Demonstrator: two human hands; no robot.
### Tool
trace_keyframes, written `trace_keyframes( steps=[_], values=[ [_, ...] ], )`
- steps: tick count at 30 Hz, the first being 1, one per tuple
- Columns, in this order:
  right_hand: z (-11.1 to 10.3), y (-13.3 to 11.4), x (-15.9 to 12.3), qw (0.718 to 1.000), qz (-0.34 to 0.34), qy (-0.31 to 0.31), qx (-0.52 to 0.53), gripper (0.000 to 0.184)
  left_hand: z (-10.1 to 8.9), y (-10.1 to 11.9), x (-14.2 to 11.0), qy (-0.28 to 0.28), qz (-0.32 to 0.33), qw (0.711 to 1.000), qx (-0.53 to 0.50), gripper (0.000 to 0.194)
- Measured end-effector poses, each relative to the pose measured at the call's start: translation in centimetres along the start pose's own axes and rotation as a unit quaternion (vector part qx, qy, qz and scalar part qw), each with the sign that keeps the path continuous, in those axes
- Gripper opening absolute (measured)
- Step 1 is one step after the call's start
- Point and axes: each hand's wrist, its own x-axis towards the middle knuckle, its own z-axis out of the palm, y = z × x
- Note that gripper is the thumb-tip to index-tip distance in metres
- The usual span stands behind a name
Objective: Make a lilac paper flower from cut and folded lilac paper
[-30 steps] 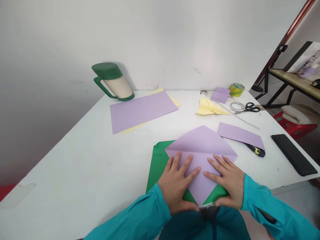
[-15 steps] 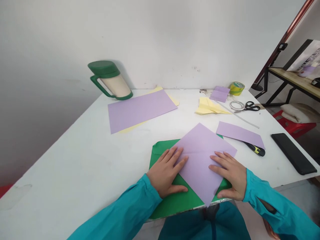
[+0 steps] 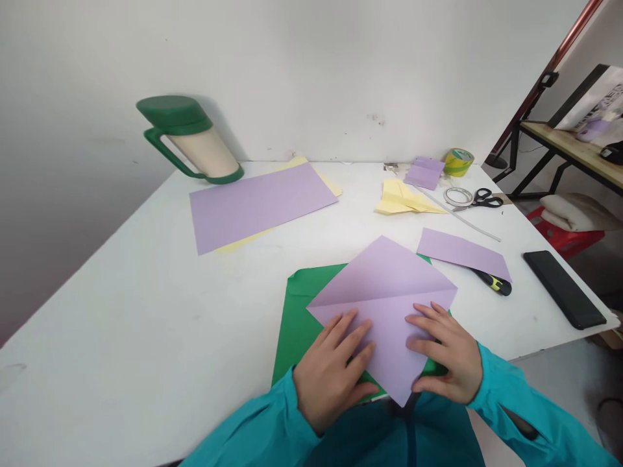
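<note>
A purple square of paper (image 3: 384, 275) lies turned like a diamond, with a crease running across it from corner to corner. Under it is a green sheet (image 3: 304, 324) at the table's front edge. My left hand (image 3: 335, 370) rests with spread fingers on the paper's lower left side. On the lower right side lies my right hand (image 3: 445, 353), its fingers also stretched out over the paper. The paper's lowest corner reaches past the table edge. A purple paper strip (image 3: 464, 253) lies to the right, partly over a black and yellow utility knife (image 3: 494, 283).
A white table (image 3: 146, 311) meets the wall. On it are a green and cream jug (image 3: 204, 152), a large purple sheet (image 3: 263, 204) over yellow paper, a folded yellow paper plane (image 3: 406, 198), scissors (image 3: 487, 198), tape rolls (image 3: 458, 162), a small purple piece (image 3: 424, 172) and a black phone (image 3: 564, 288).
My left hand has slid down toward me, uncovering the paper's left corner and more of the crease. The right hand stays on the paper, slightly lower. The view has shifted a little.
</note>
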Motion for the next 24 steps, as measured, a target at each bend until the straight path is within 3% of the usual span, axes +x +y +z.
trace_keyframes(
  steps=[4,8,12,17,20,24],
  values=[
    [0.2,-0.1,-0.2,1.000,0.005,0.010,0.002,0.050,0.8,0.3,0.0,0.068,-0.017,0.998,-0.001,0.040],
    [0.6,-0.3,0.1,0.997,0.030,0.059,0.036,0.043,-0.4,0.4,0.9,0.086,-0.025,0.996,-0.004,0.026],
    [1.0,-0.8,1.3,0.983,0.102,0.135,0.067,0.026,-1.2,1.2,2.2,0.123,-0.098,0.987,-0.019,0.021],
    [1.6,-1.1,2.9,0.964,0.215,0.159,-0.001,0.027,-0.3,2.0,3.1,0.164,-0.179,0.970,-0.009,0.017],
    [2.1,-0.8,3.4,0.960,0.228,0.144,-0.071,0.029,0.0,2.1,3.1,0.169,-0.171,0.970,0.036,0.017],
    [2.4,-0.6,3.5,0.963,0.216,0.134,-0.089,0.029,-0.2,2.6,3.0,0.124,-0.091,0.985,0.083,0.029]
  ],
)
